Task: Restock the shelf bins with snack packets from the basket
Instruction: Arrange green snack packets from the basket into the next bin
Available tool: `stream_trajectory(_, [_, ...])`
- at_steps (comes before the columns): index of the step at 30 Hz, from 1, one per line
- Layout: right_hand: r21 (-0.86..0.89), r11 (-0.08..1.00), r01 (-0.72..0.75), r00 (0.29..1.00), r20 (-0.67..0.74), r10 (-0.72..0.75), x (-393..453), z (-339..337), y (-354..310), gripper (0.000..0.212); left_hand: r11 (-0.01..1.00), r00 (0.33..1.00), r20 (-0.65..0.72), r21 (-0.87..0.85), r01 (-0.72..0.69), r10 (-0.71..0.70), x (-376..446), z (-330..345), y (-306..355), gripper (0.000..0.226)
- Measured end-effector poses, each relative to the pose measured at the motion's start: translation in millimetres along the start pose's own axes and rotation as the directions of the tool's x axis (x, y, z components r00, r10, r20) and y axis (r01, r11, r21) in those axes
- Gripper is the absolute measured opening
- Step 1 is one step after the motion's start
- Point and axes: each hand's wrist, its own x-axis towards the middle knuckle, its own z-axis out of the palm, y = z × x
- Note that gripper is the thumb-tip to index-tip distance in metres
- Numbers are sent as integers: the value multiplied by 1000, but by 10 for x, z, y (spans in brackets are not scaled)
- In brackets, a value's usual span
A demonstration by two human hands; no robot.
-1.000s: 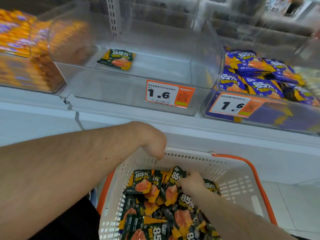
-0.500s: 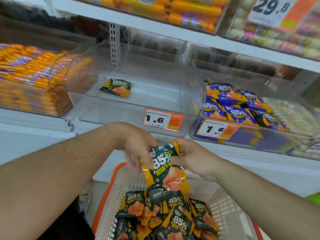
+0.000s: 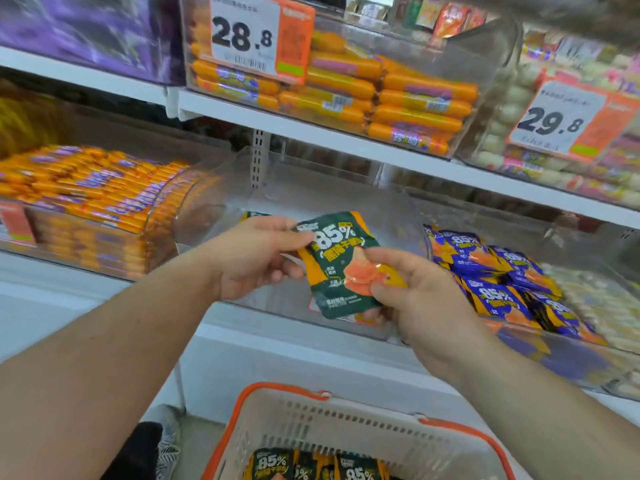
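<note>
Head view: both hands hold one green snack packet (image 3: 341,268) up in front of a clear shelf bin (image 3: 398,216). The left hand (image 3: 254,258) pinches the packet's upper left corner between thumb and fingers; the right hand (image 3: 420,299) pinches its lower right edge, thumb on the printed face. The packet is tilted, its top leaning toward the left hand, and is marked "85%".

Just behind the left hand, a corner of another green packet (image 3: 256,214) lies on the bin floor. To the right of the right hand, a neighbouring bin holds blue packets (image 3: 491,268) of the same kind, piled close together. To the left of the left hand, a third bin is heaped with orange sausage sticks (image 3: 90,188).

Above the hands runs a white shelf board (image 3: 311,128). On it stand a clear bin of large orange sausages (image 3: 381,98) with a price tag reading 28.8 (image 3: 246,36), and, further right, a bin of pale round snacks with a tag reading 29.8 (image 3: 554,119). Purple packaging (image 3: 86,29) sits above and to the left, blurred.

Below the hands is a pale plastic basket (image 3: 346,424) with orange handles, and more green packets (image 3: 311,467) lie in it at the bottom edge of the view. Below the left forearm, a dark object and a striped fabric show beside the basket, too unclear to name.
</note>
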Motion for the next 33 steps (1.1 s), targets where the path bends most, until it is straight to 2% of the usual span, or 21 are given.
stream_trajectory(1, [6,1000,-12,999,-30,12,114,3,-83,39,997,984,-161,-5,-74,72,33,-26,14,10])
stream_trajectory(2, [-6,1000,-13,999,-48,12,258,4,-151,37,987,929,-334,72,-145,160,73,-67,12,14])
stream_trajectory(3, [-31,999,-16,999,-48,14,414,23,-202,34,955,839,-472,237,-176,271,120,-125,-18,16])
stream_trajectory(4, [-73,997,-31,999,-32,29,576,55,-224,29,891,749,-541,430,-144,382,150,-182,-59,16])
stream_trajectory(5, [-129,989,-65,998,-26,63,747,99,-209,26,809,694,-553,584,-72,461,171,-228,-107,15])
stream_trajectory(6, [-201,973,-109,994,-26,106,936,143,-164,28,738,672,-543,674,-8,504,186,-263,-150,13])
stream_trajectory(9, [-455,866,-209,974,-15,227,1423,271,40,33,649,692,-500,758,59,521,232,-297,-235,8])
stream_trajectory(13, [-728,678,-104,969,80,234,1779,389,312,29,531,717,-447,838,126,536,298,-332,-294,10])
stream_trajectory(14, [-796,602,-57,967,106,232,1800,405,356,32,515,721,-440,847,134,535,299,-333,-295,11])
stream_trajectory(17, [-964,234,129,946,190,261,1854,408,447,44,473,725,-427,867,158,540,285,-309,-285,15])
stream_trajectory(19, [-980,122,155,937,185,295,1912,422,475,49,456,726,-424,874,169,542,274,-300,-284,16])
stream_trajectory(24, [-976,39,215,930,216,298,2040,529,523,56,439,737,-420,879,185,530,292,-300,-295,15])
stream_trajectory(29, [-950,113,291,933,308,185,2194,572,618,52,443,751,-426,874,198,504,293,-295,-275,16])
stream_trajectory(33, [-945,150,290,931,315,186,2268,571,693,59,435,756,-431,874,216,492,273,-292,-253,18])
